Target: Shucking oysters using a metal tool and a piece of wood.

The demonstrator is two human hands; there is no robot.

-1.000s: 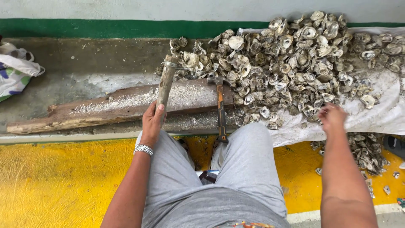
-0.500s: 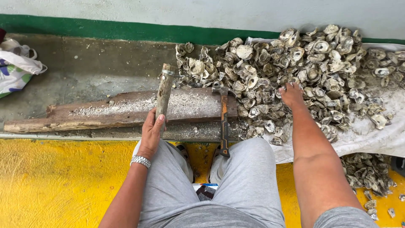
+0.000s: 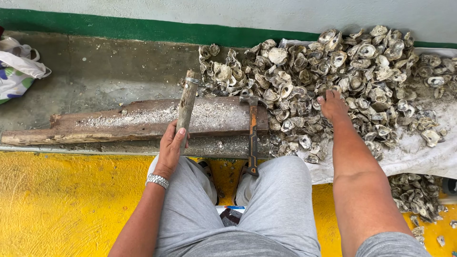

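Note:
My left hand (image 3: 171, 148), with a silver watch at the wrist, is closed around a grey wooden stick (image 3: 186, 102) that stands on a worn plank (image 3: 119, 121) dusted with shell grit. My right hand (image 3: 333, 104) reaches out into a big heap of oyster shells (image 3: 342, 76), its fingers resting on the shells; whether it grips one cannot be told. A hammer (image 3: 252, 133) with an orange and black handle lies between my knees, its head on the plank beside the heap.
The shells lie on a white sheet (image 3: 428, 157) against a green-striped wall. A patterned plastic bag (image 3: 16, 69) sits at the far left. The floor near me is yellow (image 3: 62, 204). More shells (image 3: 414, 195) are scattered at the lower right.
My right hand has moved left and farther into the shell heap. My left hand keeps hold of the stick on the plank.

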